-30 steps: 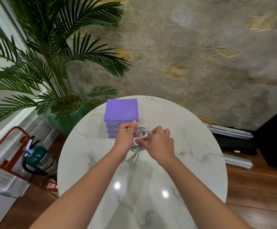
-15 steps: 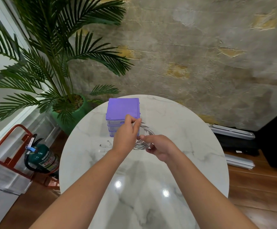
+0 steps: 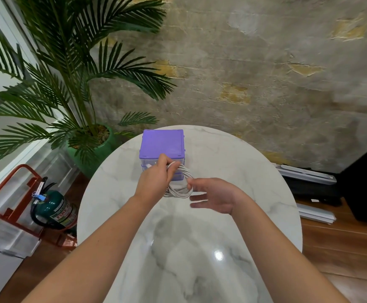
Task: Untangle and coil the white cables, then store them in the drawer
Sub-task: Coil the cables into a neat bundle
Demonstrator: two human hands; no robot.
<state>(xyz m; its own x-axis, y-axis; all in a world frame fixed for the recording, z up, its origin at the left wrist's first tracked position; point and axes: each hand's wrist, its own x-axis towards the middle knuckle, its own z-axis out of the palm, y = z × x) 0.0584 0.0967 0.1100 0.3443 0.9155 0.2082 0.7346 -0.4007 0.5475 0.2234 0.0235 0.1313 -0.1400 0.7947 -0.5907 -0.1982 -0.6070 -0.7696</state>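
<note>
A coil of white cable (image 3: 182, 189) hangs in the air just in front of a small purple drawer unit (image 3: 161, 144) that stands at the far side of the round marble table (image 3: 254, 182). My left hand (image 3: 154, 181) is closed around the coil's left side, with one white plug end sticking out by the thumb. My right hand (image 3: 215, 195) sits just right of the coil, palm turned inward and fingers spread; its thumb tip touches the loops. The drawer fronts are partly hidden behind my left hand and the coil.
A potted palm (image 3: 86, 136) in a green pot stands left of the table. A green fire extinguisher (image 3: 53, 209) in a red stand sits on the floor at the left. Grey rails (image 3: 307, 173) and a black object lie on the wooden floor at the right.
My right hand has let go of the coil and opened, sliding slightly right. My left hand keeps hold of the coil, which looks tighter and rounder than a second ago.
</note>
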